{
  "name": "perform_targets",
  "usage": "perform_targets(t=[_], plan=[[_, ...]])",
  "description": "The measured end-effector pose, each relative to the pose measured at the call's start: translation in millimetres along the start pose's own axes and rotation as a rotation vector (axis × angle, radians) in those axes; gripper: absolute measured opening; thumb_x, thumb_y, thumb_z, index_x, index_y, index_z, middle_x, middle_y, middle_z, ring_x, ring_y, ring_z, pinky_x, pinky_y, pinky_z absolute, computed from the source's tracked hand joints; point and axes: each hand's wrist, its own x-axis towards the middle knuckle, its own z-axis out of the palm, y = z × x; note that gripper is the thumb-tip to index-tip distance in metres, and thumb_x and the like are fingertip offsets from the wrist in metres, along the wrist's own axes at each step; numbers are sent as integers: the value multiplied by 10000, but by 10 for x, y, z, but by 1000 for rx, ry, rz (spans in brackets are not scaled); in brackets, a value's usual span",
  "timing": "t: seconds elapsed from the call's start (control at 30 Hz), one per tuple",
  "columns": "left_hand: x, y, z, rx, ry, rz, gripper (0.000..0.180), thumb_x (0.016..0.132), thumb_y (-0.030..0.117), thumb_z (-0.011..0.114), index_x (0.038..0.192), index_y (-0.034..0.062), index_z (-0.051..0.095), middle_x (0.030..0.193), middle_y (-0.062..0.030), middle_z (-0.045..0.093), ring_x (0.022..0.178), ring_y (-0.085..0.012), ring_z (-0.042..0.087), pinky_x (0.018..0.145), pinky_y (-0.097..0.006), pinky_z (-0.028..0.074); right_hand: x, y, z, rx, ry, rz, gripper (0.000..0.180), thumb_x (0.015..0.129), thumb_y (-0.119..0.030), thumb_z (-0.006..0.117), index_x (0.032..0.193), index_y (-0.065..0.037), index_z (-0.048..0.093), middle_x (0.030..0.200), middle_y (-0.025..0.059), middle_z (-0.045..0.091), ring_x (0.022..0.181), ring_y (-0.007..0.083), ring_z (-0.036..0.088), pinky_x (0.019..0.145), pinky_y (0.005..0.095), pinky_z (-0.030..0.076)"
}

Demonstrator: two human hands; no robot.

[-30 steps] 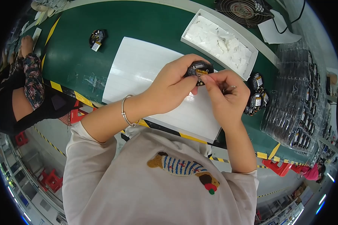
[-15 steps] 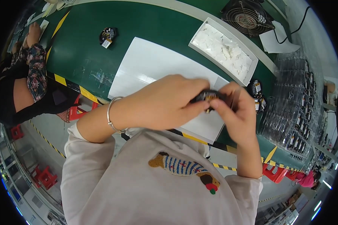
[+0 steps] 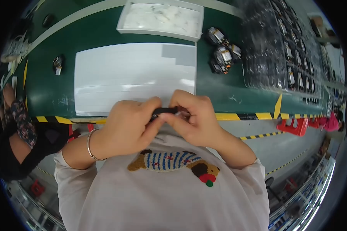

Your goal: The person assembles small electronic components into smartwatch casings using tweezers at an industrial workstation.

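white labels (image 3: 224,56) on the clustered modules (image 3: 216,67) are too small to read; a black part (image 3: 165,111) sits between the left hand (image 3: 133,122) and right hand (image 3: 193,116), both closed, pinching its ends.

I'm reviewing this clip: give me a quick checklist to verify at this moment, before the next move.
1. Left hand gripping the black part: ok, pinched between thumb and fingers.
2. Right hand on the same part: ok, at its other end.
3. Upper face of the part readable: not ok, mainly a dark edge shows between the fingers.
4. Pale bit by the right fingertips identified: cannot tell, too small and partly covered.
5. White sheet on the green table: ok, just beyond the hands.
6. Loose parts off the sheet: ok, grouped to its right.
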Motion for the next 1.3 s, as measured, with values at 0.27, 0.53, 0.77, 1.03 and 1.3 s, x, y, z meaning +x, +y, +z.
perform_targets(t=[0.27,0.53,0.77,1.03,1.3], plan=[[211,128,45,-16,208,32,359,725,111,718,1030,5,560,914,-164,605,717,-328,624,615,-346,508,11,104,-21,132,128,-13,261,808,-81,711,718,-32,471,560,-24,426,539,33,353,461,227,298],[557,143,-78,225,324,116,502,682,181,814,1105,12,601,1012,-168,649,808,-290,673,689,-329,547,-52,191,-433,-245,330,-50,224,824,-155,663,940,3,556,762,135,578,642,252,585,581,358,473],[1472,417,95,442,205,200,391,739,326,748,933,11,623,785,-154,648,663,-332,632,581,-379,513,-199,556,-552,-1039,374,-290,316,739,-52,570,1048,15,576,971,144,508,894,313,531,799,415,461],[1743,391,578,590,57,281,351,727,204,742,918,-34,569,839,-164,606,751,-296,633,590,-343,535,-490,525,-660,-943,427,-368,333,700,-22,680,1029,4,632,996,154,549,942,331,551,818,407,456],[1466,248,484,395,27,237,372,702,109,738,979,-46,544,903,-191,582,824,-334,608,690,-375,533,-7,244,-981,-1132,493,-307,463,762,43,545,1221,49,485,1243,250,480,1176,412,487,981,441,426]])
